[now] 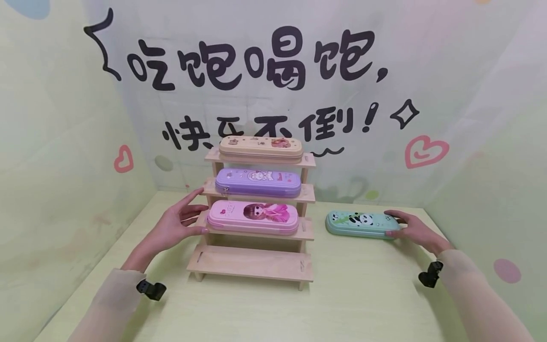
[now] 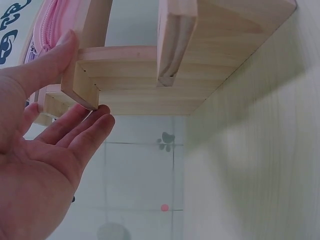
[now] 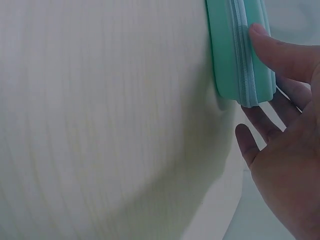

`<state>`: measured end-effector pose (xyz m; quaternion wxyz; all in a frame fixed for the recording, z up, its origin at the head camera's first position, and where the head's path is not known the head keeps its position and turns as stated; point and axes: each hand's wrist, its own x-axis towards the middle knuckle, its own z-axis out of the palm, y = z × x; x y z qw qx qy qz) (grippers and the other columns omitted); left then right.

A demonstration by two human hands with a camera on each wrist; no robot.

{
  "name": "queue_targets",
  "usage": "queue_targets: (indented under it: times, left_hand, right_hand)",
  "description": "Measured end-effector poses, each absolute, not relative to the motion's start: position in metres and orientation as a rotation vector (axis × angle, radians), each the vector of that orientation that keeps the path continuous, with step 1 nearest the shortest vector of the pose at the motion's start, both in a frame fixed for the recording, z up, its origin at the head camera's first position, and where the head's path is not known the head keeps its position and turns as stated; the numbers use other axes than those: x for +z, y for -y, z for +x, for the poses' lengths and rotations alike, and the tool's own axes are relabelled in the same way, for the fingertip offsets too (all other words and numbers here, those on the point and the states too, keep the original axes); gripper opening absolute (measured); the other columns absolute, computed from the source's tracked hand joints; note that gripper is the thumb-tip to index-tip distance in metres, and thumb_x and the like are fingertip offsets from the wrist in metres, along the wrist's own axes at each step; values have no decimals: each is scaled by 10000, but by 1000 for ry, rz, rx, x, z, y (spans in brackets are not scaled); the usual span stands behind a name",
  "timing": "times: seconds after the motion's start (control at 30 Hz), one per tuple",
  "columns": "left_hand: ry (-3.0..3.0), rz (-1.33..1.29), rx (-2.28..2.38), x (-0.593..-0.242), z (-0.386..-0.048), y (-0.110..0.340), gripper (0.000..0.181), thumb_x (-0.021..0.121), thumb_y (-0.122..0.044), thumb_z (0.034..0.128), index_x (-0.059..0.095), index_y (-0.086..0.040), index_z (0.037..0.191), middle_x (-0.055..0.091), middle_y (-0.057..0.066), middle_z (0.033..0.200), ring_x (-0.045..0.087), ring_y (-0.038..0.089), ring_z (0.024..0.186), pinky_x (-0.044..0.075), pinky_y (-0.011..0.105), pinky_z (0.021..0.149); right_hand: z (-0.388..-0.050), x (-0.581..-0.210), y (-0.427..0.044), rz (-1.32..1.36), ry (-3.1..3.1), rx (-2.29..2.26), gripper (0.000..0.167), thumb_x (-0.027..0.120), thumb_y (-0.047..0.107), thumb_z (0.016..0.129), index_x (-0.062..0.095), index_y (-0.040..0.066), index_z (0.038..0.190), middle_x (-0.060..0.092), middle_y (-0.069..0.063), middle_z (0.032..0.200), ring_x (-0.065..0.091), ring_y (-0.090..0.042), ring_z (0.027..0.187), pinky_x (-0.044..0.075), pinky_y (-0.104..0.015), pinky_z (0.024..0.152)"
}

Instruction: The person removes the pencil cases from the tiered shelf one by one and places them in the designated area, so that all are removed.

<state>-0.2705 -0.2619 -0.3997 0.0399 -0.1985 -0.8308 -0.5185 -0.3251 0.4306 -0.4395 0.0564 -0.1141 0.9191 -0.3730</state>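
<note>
A tiered wooden stand [image 1: 256,264] stands on the table. My left hand [image 1: 178,222] is at its left side and grips the end of a shelf board [image 2: 80,87], with the thumb on one side and the fingers on the other. To the right of the stand, a mint-green pencil case [image 1: 362,224] with pandas on its lid lies flat on the table. My right hand [image 1: 413,232] holds its right end, thumb on the zippered front side [image 3: 245,55] and fingers toward the back. The far fingertips are partly hidden behind the case.
On the stand's upper tiers lie a cream pencil case [image 1: 260,148], a purple one [image 1: 258,183] and a pink one [image 1: 231,216] with a doll picture. The lowest tier is bare. Printed cloth walls [image 1: 483,156] enclose the table [image 1: 273,313] at the back and sides.
</note>
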Motion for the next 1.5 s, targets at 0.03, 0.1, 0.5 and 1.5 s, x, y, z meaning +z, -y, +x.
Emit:
queue_targets:
  times: [0.03,0.1,0.5,1.5]
  left_hand:
    - [2547,-606,-1587,-400,-270,262,1079,910,-54,833,289,-284,1685,591,262,1438,555,429,1358,475,474,1103]
    - [2550,-601,-1585,-400,-271,262,1077,909,-55,835,289,-287,1685,592,260,1438,558,425,1356,477,471,1101]
    - [2559,-599,-1576,-400,-270,261,1078,906,-64,841,278,-291,1687,589,269,1437,559,429,1354,472,483,1103]
    - [2569,-598,-1562,-398,-270,261,1096,928,-91,823,281,-284,1686,589,265,1442,552,433,1360,465,480,1113]
  right_hand:
    - [-325,-439,-430,-343,-2788,-1128,811,818,180,923,396,-55,1574,427,-390,1501,453,-521,1311,450,-513,999]
    - [-325,-438,-430,-328,-2788,-1127,811,818,184,921,400,-45,1577,423,-387,1508,447,-522,1319,443,-536,1018]
    - [-324,-440,-430,-297,-2766,-1140,827,811,204,927,379,-36,1590,384,-399,1520,420,-538,1320,419,-653,1050]
    - [-259,-385,-349,-808,-3134,-1083,590,851,104,903,600,1,1428,661,-130,1336,587,-106,1104,527,-324,881]
